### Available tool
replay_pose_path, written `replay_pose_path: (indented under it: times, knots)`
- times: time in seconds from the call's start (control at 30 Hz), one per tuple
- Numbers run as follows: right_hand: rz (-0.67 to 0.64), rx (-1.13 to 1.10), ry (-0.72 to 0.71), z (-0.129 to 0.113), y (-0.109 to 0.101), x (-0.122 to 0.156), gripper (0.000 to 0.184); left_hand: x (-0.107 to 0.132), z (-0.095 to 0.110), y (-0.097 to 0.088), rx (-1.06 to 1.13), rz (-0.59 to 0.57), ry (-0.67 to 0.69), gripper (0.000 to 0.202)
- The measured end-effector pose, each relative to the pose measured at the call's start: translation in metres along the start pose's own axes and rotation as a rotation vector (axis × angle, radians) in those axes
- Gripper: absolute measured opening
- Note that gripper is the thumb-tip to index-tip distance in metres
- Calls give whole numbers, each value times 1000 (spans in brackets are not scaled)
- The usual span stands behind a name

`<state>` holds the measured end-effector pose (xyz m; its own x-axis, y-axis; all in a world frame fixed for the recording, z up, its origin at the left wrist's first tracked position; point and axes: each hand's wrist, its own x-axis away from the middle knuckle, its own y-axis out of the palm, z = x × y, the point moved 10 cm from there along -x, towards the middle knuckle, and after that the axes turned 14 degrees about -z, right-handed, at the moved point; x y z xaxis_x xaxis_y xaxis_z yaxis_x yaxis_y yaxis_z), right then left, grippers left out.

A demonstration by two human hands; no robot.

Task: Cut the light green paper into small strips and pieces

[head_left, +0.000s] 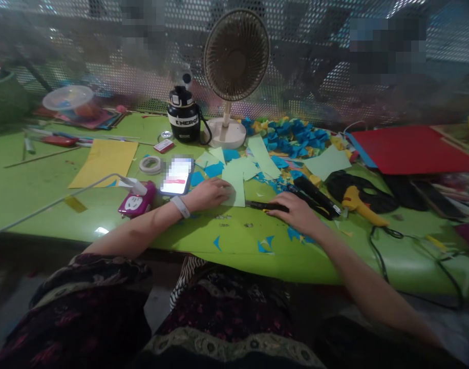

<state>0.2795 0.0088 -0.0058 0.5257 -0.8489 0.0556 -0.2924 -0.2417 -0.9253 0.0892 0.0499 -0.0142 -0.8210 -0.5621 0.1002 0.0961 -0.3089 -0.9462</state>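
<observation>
Flat on a pale green paper strip [233,190] in front of the desk fan [236,56], the left hand [206,195]: palm down, fingers together, nothing clamped, a white wristband [179,207] at the wrist. Just right of that strip, still in front of the fan, the right hand [296,212], fingers curled shut around a black craft knife [267,206], its tip end reaching toward the paper. Farther right of the fan, a heap of blue paper scraps [292,137] and a red card sheet [411,149], both on a green table [27,195]. Left of the fan, a black flask [183,115] just beside its base — then a yellow card sheet [104,163] well apart. Front-left of the fan, a smartphone with a blurred screen [176,176], a roll of tape [150,165] and a pink box [136,200] trailing a white cable [65,202] — all near the left hand.
</observation>
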Motion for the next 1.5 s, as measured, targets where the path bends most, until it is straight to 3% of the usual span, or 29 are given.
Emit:
replay_pose_path:
  times: [0.17, 0.67, 1.07, 1.5]
  knots:
    - [-16, -4, -25, -5, 2, -2, 35, 0, -15, 4, 7, -57, 10, 39]
    - [31, -12, -58, -18, 3, 10, 41, 1, -10, 10, -123, -91, 10, 41]
    - [46, -1, -86, -29, 7, 8, 35, -1, -7, 10, -213, -113, 29, 44]
    - [12, 12, -80, -33, 9, 6, 32, -6, -19, 9, -113, -78, 81, 46]
